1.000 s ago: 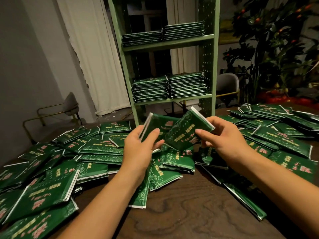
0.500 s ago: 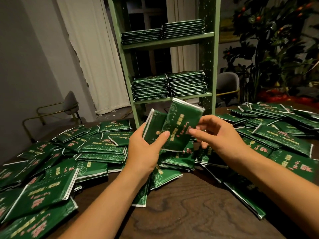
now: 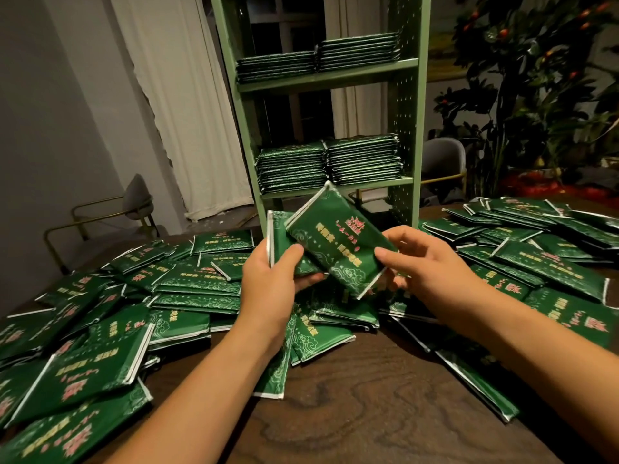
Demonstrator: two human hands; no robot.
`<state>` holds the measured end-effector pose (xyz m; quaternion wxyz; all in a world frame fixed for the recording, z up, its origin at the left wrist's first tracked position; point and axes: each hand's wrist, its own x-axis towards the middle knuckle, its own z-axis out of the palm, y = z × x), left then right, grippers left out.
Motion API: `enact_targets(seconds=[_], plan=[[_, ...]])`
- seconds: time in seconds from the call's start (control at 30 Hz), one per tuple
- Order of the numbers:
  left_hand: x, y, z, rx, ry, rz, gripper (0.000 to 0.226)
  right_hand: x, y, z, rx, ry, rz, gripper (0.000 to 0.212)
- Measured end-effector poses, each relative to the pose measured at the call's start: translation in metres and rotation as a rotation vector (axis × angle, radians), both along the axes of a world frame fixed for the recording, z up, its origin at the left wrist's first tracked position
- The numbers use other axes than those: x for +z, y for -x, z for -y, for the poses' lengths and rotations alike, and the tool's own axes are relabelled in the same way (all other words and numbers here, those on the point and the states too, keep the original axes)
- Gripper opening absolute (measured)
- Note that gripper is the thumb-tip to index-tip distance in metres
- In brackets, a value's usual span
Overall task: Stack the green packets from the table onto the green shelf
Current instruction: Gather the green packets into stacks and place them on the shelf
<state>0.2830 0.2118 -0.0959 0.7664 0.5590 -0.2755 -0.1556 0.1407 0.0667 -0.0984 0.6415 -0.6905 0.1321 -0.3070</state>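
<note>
My left hand (image 3: 271, 279) grips a small upright bunch of green packets (image 3: 279, 231) above the table. My right hand (image 3: 425, 262) pinches one more green packet (image 3: 338, 246) by its right edge; that packet lies tilted across the front of the bunch. Many green packets (image 3: 187, 289) lie scattered over the dark wooden table (image 3: 368, 413). Behind the table stands the green shelf (image 3: 407, 105), with two stacks of packets on its upper board (image 3: 355, 51) and two thicker stacks on its lower board (image 3: 328, 162).
Another heap of packets (image 3: 542, 249) covers the table's right side. A grey chair (image 3: 134, 202) stands at the left by a white curtain (image 3: 181, 95), a second chair (image 3: 442, 159) behind the shelf. A plant with small orange fruit (image 3: 536, 68) fills the right background.
My right hand has brought its packet in from the right and laid it against the bunch in my left hand, turning it as it came. Both hands have drawn closer together.
</note>
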Motion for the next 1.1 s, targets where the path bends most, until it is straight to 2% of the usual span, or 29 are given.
enact_targets(seconds=[0.1,0.23,0.33,0.4,0.47,0.6,0.63,0.77,0.93,1.03,1.1], plan=[[0.001,-0.005,-0.001,0.022,0.020,-0.066,0.017,0.003,0.000,0.001,-0.032,-0.093,0.039,0.009],[0.004,-0.002,-0.002,-0.017,0.042,-0.112,0.020,-0.003,-0.001,0.006,-0.149,0.109,-0.058,0.013],[0.003,0.006,-0.002,-0.080,-0.028,0.029,0.019,-0.005,0.000,0.006,-0.167,0.279,-0.108,0.010],[0.000,0.012,-0.002,-0.125,-0.092,0.169,0.009,-0.004,0.000,0.001,-0.151,0.305,-0.093,0.009],[-0.003,0.015,0.000,-0.142,-0.109,0.238,0.013,-0.003,-0.002,-0.002,-0.177,0.286,-0.054,0.008],[-0.003,0.011,0.001,-0.140,-0.003,0.125,0.017,-0.001,-0.002,0.001,-0.156,0.170,-0.056,0.037],[-0.002,0.010,0.001,-0.148,0.010,0.095,0.017,-0.002,-0.001,0.001,-0.117,0.181,-0.081,0.037],[-0.001,0.007,-0.002,-0.201,-0.031,0.046,0.013,-0.004,0.000,0.002,-0.098,0.337,-0.039,0.014],[-0.003,0.010,-0.002,-0.173,-0.086,0.070,0.017,-0.007,-0.001,0.004,-0.091,0.433,-0.039,0.016],[-0.005,0.007,0.001,-0.052,-0.056,0.084,0.011,-0.010,0.000,0.009,-0.280,0.730,-0.211,0.024],[-0.006,0.002,0.002,0.034,-0.048,0.072,0.011,-0.008,0.005,0.011,-0.318,0.992,-0.402,0.041]])
